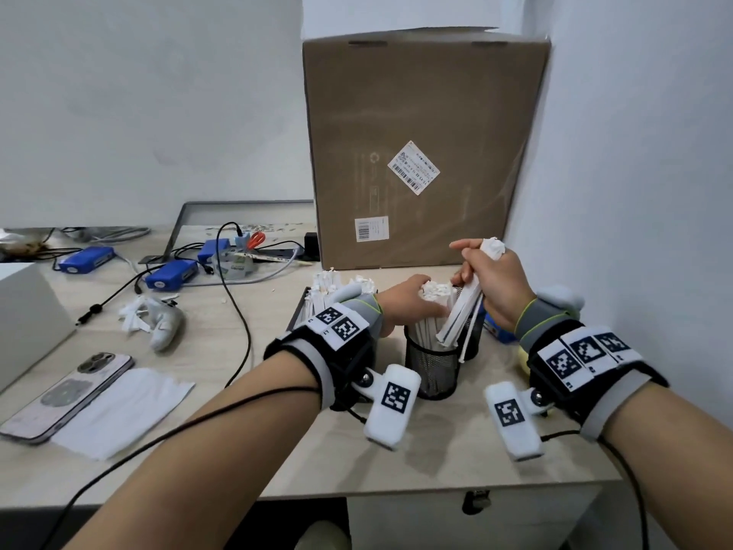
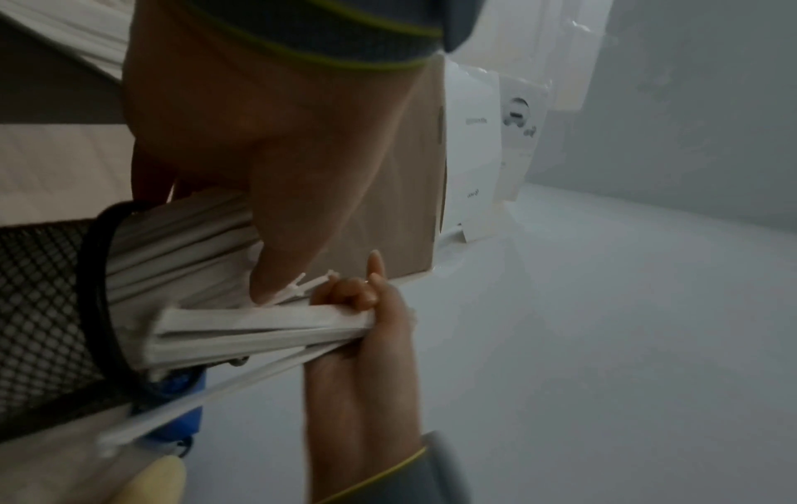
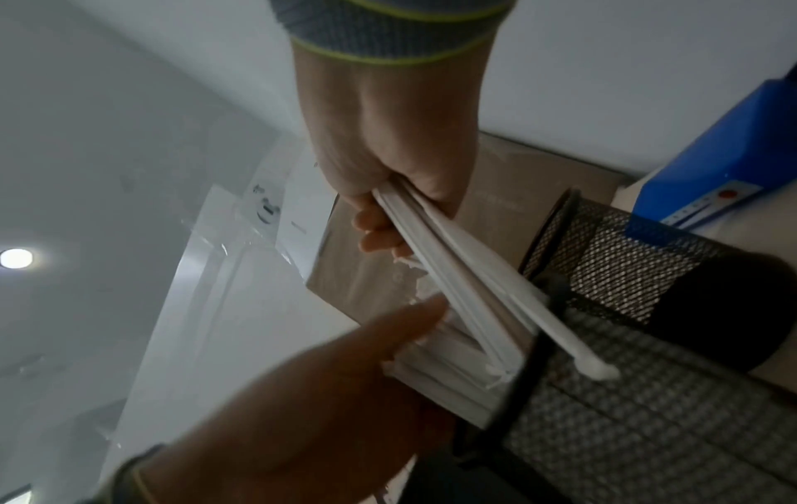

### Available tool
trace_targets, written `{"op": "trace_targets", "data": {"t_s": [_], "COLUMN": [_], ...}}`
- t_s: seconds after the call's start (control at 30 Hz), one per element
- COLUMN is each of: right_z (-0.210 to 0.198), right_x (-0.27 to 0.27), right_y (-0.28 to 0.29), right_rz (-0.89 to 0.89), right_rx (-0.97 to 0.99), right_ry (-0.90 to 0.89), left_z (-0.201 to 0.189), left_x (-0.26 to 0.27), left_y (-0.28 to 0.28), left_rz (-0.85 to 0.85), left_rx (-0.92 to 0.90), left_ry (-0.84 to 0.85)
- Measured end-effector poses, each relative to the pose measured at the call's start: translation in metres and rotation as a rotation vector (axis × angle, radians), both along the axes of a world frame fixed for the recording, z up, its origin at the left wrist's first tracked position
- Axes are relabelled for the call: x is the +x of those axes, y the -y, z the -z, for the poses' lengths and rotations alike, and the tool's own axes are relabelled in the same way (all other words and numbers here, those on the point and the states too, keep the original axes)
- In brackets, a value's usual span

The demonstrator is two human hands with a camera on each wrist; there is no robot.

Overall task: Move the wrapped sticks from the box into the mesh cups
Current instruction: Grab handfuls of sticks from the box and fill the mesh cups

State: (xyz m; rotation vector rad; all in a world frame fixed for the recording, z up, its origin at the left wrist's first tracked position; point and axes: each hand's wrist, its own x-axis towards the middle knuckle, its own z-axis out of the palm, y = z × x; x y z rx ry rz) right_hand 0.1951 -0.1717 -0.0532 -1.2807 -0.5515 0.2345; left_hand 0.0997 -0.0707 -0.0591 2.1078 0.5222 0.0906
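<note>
— Which step is this?

— Loading. The right hand (image 1: 494, 281), right of centre in the head view, has its fingers curled round a bundle of wrapped sticks (image 1: 462, 311), tilted with the lower ends at the rim of the near mesh cup (image 1: 432, 371). One thin stick (image 3: 573, 344) hangs outside the rim.

— And the left hand (image 1: 412, 299)?

— Laid against the sticks already standing in that cup (image 1: 426, 311), fingers fairly straight, seemingly pushing them aside rather than gripping; the wrist view is blurred, so I wouldn't swear to it.

— The box?

— The dark tray-like box (image 1: 300, 307) sits behind the left wrist, centre frame, still holding sticks. A second mesh cup (image 1: 474, 335) stands just behind the first.

— Next?

— I'd say straighten the bundle, bring that stray inside the rim, then let go. The cup looks nearly full.
</note>
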Motion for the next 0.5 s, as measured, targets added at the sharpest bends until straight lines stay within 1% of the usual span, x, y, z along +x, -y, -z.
{"op": "trace_targets", "data": {"t_s": [0.07,0.13,0.2,0.33,0.5], "right_z": [0.006,0.011,0.011,-0.003,-0.007], "right_x": [-0.001,-0.001,0.0,0.002,0.002], "right_y": [-0.002,-0.005,-0.006,-0.008,-0.025], "right_rz": [0.033,0.057,0.073,0.091,0.241], "right_rx": [-0.026,-0.026,-0.008,0.018,-0.045], "right_ry": [0.046,0.061,0.051,-0.01,-0.055], "left_z": [-0.001,-0.001,0.001,0.007,0.006], "left_x": [-0.001,-0.003,-0.004,-0.008,-0.012], "left_y": [-0.001,-0.004,-0.008,-0.009,-0.008], "left_rz": [-0.021,-0.022,-0.015,-0.001,0.016], "left_rx": [-0.105,-0.145,-0.146,-0.145,-0.141], "left_ry": [0.005,0.005,-0.007,-0.016,-0.001]}}
